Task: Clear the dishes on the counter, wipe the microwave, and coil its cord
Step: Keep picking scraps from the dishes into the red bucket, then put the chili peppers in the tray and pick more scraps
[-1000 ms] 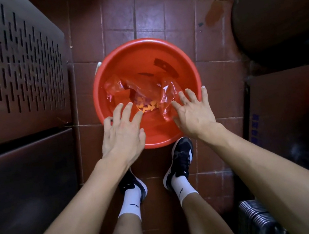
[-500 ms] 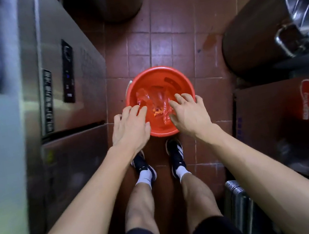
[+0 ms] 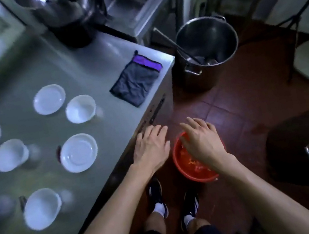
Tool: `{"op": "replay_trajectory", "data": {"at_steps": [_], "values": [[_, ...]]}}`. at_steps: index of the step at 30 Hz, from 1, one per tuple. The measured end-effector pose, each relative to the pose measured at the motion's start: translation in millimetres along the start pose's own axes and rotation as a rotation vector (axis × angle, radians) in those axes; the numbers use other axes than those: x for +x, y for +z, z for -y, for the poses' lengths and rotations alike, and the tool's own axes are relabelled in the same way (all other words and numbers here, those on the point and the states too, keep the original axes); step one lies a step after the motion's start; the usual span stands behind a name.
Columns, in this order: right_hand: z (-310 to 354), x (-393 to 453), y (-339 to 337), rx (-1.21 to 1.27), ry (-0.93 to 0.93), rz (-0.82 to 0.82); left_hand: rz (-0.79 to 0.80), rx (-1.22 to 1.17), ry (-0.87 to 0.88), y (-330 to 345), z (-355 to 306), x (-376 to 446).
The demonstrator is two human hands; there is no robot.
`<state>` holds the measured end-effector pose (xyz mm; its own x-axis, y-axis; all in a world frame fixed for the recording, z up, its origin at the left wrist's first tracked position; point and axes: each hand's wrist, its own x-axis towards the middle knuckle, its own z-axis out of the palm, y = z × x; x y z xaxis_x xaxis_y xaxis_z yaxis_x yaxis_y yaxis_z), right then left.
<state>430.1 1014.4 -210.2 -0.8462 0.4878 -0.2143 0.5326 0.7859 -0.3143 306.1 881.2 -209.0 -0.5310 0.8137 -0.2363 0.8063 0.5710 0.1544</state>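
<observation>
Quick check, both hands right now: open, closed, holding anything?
Left hand: open, fingers spread, holding nothing, beside the counter edge.
Right hand: open, fingers spread, holding nothing, above the red basin.

The counter (image 3: 87, 70) is brushed metal with a dull sheen. The plates (image 3: 78, 152) and bowls (image 3: 80, 108) on it look like glossy white ceramic, though the blur makes that uncertain. The cloth (image 3: 136, 82) is soft, matt grey fabric, creased, with a purple trim. The pot (image 3: 207, 45) on the floor is shiny steel. The basin (image 3: 181, 165) is smooth, glossy red plastic. The floor (image 3: 239, 101) is dark red tile, faintly shiny.
</observation>
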Motion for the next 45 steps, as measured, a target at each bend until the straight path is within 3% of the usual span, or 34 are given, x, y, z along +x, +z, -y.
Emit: {"op": "replay_trajectory", "data": {"at_steps": [5,9,22,33,39,45], "values": [[73,15,-35,0.003,-0.229,-0.049,-0.103,-0.049,-0.184,-43,41,-42],[134,22,-39,-0.034,-0.352,0.005,-0.165,-0.084,-0.322,-59,83,-84],[355,-23,12,-0.070,-0.681,0.124,-0.294,-0.176,-0.675,-61,222,-286],[505,-90,83,-0.084,-0.783,0.213,-0.384,-0.286,-0.872,-30,315,-433],[536,-101,109,-0.094,-0.796,0.264,-0.411,-0.330,-0.922,-23,336,-464],[538,-69,125,-0.112,-0.718,0.285,-0.365,-0.329,-0.916,-18,361,-444]]}}
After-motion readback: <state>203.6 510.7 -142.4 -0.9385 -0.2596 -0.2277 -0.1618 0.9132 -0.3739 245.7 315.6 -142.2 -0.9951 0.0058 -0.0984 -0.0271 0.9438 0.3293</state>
